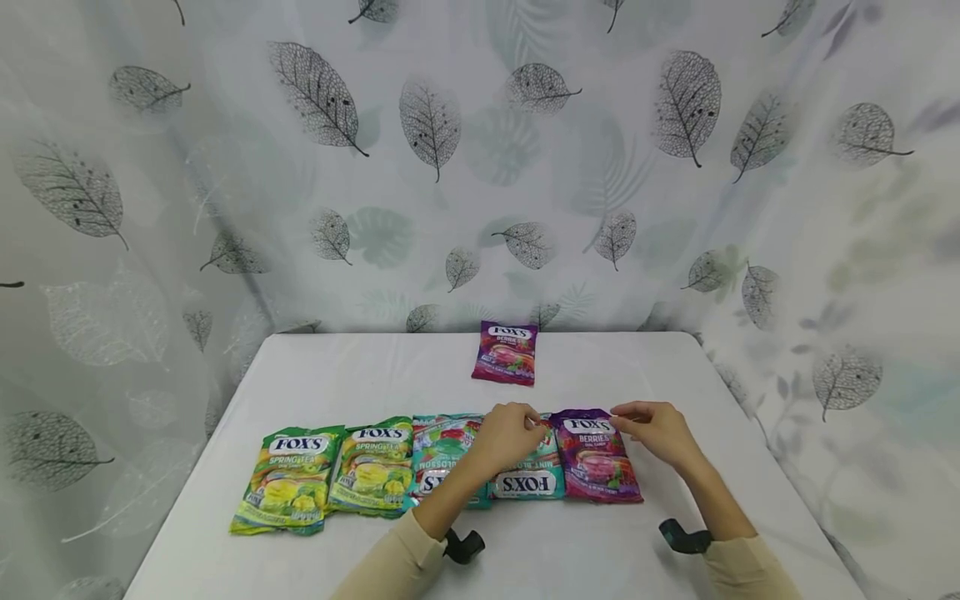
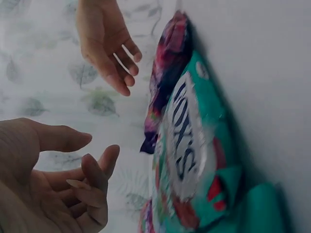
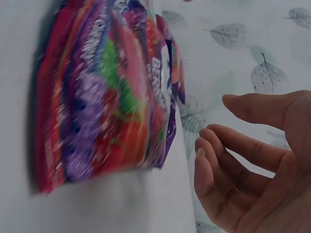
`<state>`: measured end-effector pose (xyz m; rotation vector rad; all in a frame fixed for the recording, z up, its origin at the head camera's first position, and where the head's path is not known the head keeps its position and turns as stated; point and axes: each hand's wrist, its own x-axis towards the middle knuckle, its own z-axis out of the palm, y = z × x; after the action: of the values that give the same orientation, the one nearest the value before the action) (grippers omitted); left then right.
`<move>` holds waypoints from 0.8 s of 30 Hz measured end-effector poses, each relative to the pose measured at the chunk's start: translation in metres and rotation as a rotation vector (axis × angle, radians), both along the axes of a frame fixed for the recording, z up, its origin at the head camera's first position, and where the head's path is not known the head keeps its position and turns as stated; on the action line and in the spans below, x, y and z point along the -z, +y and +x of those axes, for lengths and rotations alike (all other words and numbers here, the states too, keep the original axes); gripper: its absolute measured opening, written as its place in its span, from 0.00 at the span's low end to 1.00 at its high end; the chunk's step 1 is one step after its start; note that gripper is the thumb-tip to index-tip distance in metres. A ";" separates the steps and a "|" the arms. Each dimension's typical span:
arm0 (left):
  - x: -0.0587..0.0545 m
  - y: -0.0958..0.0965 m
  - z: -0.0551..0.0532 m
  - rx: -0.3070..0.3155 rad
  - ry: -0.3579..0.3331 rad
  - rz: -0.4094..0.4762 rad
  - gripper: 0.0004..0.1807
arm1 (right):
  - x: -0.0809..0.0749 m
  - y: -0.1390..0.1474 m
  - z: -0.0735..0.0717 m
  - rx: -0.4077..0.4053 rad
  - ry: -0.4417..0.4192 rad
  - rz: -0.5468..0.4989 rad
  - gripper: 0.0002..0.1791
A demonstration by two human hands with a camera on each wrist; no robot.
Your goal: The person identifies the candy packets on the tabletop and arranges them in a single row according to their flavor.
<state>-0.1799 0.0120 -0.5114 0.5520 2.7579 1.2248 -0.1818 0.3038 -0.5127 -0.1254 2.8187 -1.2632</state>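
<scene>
Nearest to my right hand (image 1: 660,432) is a purple FOX'S Berries candy bag (image 1: 600,467). That hand is beside the bag's upper right corner, and the right wrist view shows its fingers loosely bent with nothing between them. My left hand (image 1: 504,437) hovers over two teal FOX'S candy bags (image 1: 527,482), whose lettering reads upside down in the head view. Its fingers are loosely bent around nothing, and a gap separates them from the teal bag (image 2: 187,141) in the left wrist view. The left forearm partly covers the other teal bag (image 1: 442,442).
Two green-yellow Spring Tea bags (image 1: 288,483) lie at the left end of the row. Another purple Berries bag (image 1: 506,353) is at the back of the white table (image 1: 360,371). A leaf-print curtain (image 1: 480,200) hangs behind and along both sides.
</scene>
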 end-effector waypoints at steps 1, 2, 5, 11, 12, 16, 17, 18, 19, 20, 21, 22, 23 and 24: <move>-0.002 -0.003 -0.002 -0.010 0.003 0.004 0.16 | -0.001 -0.003 -0.003 -0.007 0.008 -0.004 0.20; -0.004 -0.005 -0.004 -0.024 0.004 0.005 0.16 | -0.002 -0.006 -0.006 -0.008 0.012 -0.009 0.20; -0.010 -0.014 -0.011 -0.050 0.009 0.015 0.16 | -0.004 -0.015 -0.016 -0.022 0.035 -0.013 0.21; -0.012 -0.025 -0.026 -0.078 0.028 0.039 0.16 | -0.011 -0.033 -0.035 -0.024 0.063 -0.026 0.20; -0.011 -0.026 -0.028 -0.082 0.036 0.039 0.15 | -0.011 -0.036 -0.038 -0.026 0.062 -0.035 0.20; -0.009 -0.031 -0.038 -0.110 0.061 0.031 0.15 | -0.011 -0.047 -0.054 -0.039 0.035 -0.118 0.21; -0.009 -0.032 -0.041 -0.119 0.070 0.032 0.15 | -0.010 -0.050 -0.058 -0.040 0.023 -0.149 0.21; -0.008 -0.033 -0.043 -0.127 0.074 0.034 0.15 | -0.009 -0.052 -0.061 -0.040 0.014 -0.179 0.21; -0.008 -0.034 -0.045 -0.139 0.077 0.034 0.15 | -0.009 -0.055 -0.065 -0.034 0.006 -0.207 0.21; -0.007 -0.035 -0.047 -0.149 0.079 0.034 0.16 | -0.008 -0.058 -0.069 -0.027 0.000 -0.225 0.20; -0.007 -0.036 -0.049 -0.159 0.081 0.030 0.16 | -0.008 -0.060 -0.073 -0.019 -0.008 -0.244 0.20; -0.006 -0.037 -0.051 -0.173 0.084 0.021 0.16 | -0.008 -0.063 -0.076 -0.016 -0.012 -0.253 0.20; -0.005 -0.037 -0.054 -0.187 0.090 0.007 0.16 | -0.007 -0.065 -0.080 -0.009 -0.015 -0.257 0.21; -0.004 -0.038 -0.056 -0.202 0.091 -0.007 0.17 | -0.007 -0.067 -0.084 -0.003 -0.021 -0.256 0.21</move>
<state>-0.2362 -0.0260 -0.5070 0.3429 2.9550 1.2566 -0.2655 0.2364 -0.5056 -0.1247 2.6255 -1.6087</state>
